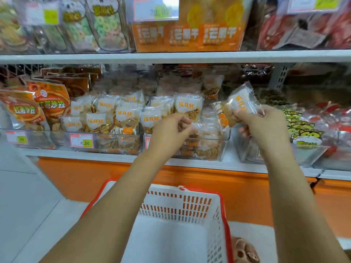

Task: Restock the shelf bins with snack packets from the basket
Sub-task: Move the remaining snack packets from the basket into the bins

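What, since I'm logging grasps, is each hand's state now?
Left hand: seems to pinch the edge of a bin packet.
Right hand: holds a raised packet.

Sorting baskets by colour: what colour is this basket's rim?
Red: the rim of the white slotted basket, shown best in the head view.

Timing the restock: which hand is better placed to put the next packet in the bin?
Likely right: the right hand holds a packet raised beside the bin; the left hand pinches a binned packet.
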`<control>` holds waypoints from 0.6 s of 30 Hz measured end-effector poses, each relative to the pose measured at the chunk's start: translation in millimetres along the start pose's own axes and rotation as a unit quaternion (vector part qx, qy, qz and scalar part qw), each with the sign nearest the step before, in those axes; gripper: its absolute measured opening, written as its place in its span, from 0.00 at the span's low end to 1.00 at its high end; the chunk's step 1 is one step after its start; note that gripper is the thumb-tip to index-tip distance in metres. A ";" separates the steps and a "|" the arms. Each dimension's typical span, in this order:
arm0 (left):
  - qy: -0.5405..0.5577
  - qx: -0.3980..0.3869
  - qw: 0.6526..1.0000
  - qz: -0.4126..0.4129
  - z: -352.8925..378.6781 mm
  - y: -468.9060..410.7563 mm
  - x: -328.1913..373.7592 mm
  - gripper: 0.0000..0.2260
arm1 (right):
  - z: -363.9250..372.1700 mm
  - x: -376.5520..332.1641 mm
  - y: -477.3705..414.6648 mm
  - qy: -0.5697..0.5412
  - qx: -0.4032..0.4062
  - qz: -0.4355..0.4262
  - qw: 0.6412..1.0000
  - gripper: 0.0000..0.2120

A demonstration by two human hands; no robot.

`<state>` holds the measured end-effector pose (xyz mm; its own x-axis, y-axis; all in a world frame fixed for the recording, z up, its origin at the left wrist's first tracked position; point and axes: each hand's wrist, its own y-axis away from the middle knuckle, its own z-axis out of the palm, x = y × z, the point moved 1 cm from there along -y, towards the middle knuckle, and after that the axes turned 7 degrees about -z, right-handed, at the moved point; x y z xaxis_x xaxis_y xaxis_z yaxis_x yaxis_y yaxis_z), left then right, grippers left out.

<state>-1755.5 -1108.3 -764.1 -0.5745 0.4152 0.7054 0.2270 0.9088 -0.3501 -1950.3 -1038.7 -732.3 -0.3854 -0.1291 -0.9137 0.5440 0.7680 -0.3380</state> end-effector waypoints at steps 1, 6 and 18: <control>-0.016 -0.013 1.000 0.006 4.2 -4.8 0.2 0.05 | 2.5 -1.4 -9.5 0.004 0.002 0.002 1.000 0.13; -0.044 -0.042 0.998 -0.025 19.3 -12.8 -12.5 0.09 | 19.2 -7.2 -53.8 0.077 -0.029 -0.004 0.997 0.12; -0.006 -0.017 0.999 -0.030 31.5 -17.3 -30.5 0.11 | 79.5 3.4 -165.9 0.398 -0.110 -0.073 0.908 0.19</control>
<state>-1766.7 -1138.0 -799.0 -0.5969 0.3590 0.7175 0.2182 0.9332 -0.2854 -1982.5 -1216.4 -697.3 -0.9057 0.1878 -0.3802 0.3159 0.8969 -0.3094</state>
